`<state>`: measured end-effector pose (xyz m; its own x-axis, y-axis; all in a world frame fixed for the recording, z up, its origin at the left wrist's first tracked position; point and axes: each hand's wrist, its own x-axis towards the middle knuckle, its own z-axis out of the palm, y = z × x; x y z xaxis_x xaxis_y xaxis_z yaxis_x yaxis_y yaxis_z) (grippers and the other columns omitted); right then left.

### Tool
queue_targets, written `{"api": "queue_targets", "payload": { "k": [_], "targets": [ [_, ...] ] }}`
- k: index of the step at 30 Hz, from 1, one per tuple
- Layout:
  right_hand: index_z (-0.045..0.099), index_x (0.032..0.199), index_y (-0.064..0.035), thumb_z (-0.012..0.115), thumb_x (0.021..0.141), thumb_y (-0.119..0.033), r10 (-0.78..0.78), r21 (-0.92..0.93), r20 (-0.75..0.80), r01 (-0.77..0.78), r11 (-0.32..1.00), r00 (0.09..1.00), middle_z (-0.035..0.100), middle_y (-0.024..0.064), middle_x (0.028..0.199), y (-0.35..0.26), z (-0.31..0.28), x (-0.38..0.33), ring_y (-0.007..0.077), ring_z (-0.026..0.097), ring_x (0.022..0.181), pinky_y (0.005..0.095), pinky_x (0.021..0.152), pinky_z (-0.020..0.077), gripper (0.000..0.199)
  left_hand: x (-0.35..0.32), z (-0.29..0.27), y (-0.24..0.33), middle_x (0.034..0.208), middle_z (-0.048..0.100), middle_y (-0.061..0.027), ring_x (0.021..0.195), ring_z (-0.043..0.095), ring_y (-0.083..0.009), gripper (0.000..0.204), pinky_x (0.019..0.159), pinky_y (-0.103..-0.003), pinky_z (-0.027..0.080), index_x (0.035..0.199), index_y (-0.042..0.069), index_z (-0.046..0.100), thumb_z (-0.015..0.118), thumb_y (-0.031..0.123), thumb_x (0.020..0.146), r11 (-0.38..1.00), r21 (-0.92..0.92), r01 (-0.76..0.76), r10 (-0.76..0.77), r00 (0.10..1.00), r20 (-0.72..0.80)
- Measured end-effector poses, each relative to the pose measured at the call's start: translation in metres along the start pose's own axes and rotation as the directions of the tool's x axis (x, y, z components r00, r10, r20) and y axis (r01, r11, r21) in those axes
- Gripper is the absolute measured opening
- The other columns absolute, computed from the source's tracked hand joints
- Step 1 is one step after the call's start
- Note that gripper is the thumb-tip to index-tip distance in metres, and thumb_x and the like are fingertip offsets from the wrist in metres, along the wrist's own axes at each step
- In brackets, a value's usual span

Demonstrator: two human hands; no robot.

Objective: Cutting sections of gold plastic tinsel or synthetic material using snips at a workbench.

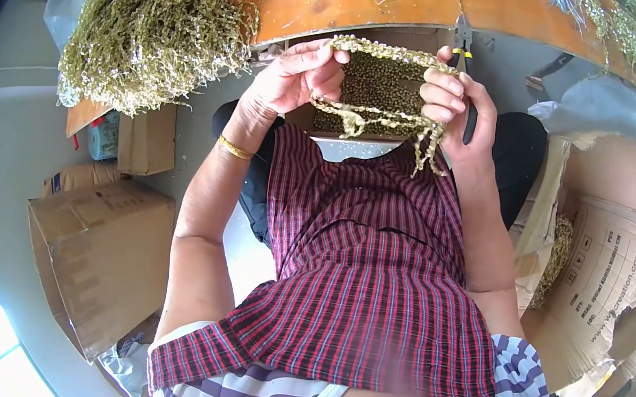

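A gold beaded garland (393, 52) is stretched between my two hands over my lap. Its upper strand runs across taut, while a lower strand sags and loose ends dangle near the right. My left hand (296, 79) pinches the left end between thumb and fingers. On the other side my right hand (463, 109) has its fingers curled round the garland's right part. That same hand also holds long-nose pliers (463, 39), jaws pointing away from me, with a dark handle against the palm. Behind the garland, a box filled with gold beaded strands (379, 93) sits beneath the table edge.
A large heap of gold-green garlands (164, 19) hangs over the left of the orange wooden table (322, 6). More strands (630, 36) lie at the far right. Cardboard boxes stand on the left (95, 256) and an opened one (615, 243) on the right, beside plastic sheeting (610, 115).
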<state>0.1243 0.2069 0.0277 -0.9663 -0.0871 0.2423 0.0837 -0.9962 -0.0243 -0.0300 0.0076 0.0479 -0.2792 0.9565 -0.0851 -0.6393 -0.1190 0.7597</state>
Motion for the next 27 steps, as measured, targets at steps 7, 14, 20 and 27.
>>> {"api": "queue_targets", "payload": {
  "k": [7, 14, 20, 27],
  "targets": [
    [0.044, 0.112, -0.0049, 0.047, 0.081, -0.013, 0.093, -0.307, -0.265, -0.175, 0.936, 0.96, 0.038, -0.0024, 0.07, 0.005, 0.019, -0.012, 0.0049, 0.034, 0.055, 0.0182, 0.048, 0.0295, 0.033, 0.001, 0.013, 0.021, 0.05, 0.034, 0.0059, 0.04, 0.024, -0.0031, 0.025, 0.038, -0.019, 0.022, 0.094, 0.001, 0.055, 0.044, 0.023, 0.091, 0.991, -0.047, 0.127, -0.128, 0.991, -0.022],
    [0.044, 0.112, -0.0049, 0.046, 0.079, -0.012, 0.129, -0.371, -0.352, -0.265, 0.89, 0.927, 0.038, -0.0019, 0.07, 0.0, 0.026, -0.014, 0.0051, 0.033, 0.055, 0.0185, 0.048, 0.0283, 0.034, 0.0, 0.018, 0.03, 0.048, 0.031, 0.0074, 0.037, 0.022, -0.0023, 0.024, 0.035, -0.02, 0.019, 0.091, 0.0, 0.054, 0.043, 0.021, 0.092, 0.94, 0.074, 0.333, -0.328, 0.942, -0.068],
    [0.042, 0.113, -0.005, 0.047, 0.078, -0.014, 0.221, -0.37, -0.406, -0.381, 0.847, 0.887, 0.036, -0.0025, 0.07, -0.006, 0.032, -0.019, 0.0049, 0.032, 0.055, 0.018, 0.047, 0.028, 0.036, -0.011, 0.009, 0.039, 0.049, 0.029, 0.008, 0.038, 0.022, -0.0018, 0.028, 0.033, -0.019, 0.017, 0.094, -0.005, 0.054, 0.045, 0.022, 0.091, 0.907, 0.25, 0.34, -0.353, 0.936, 0.007],
    [0.043, 0.116, -0.0056, 0.046, 0.08, -0.014, 0.087, -0.526, -0.439, -0.334, 0.782, 0.894, 0.037, -0.0011, 0.073, -0.021, 0.034, -0.015, 0.0054, 0.033, 0.057, 0.0182, 0.048, 0.0283, 0.037, -0.006, 0.026, 0.058, 0.047, 0.033, 0.0049, 0.038, 0.026, -0.0047, 0.031, 0.038, -0.018, 0.022, 0.093, -0.005, 0.055, 0.045, 0.024, 0.091, 0.878, 0.314, 0.362, -0.326, 0.931, -0.162]
  ]
}}
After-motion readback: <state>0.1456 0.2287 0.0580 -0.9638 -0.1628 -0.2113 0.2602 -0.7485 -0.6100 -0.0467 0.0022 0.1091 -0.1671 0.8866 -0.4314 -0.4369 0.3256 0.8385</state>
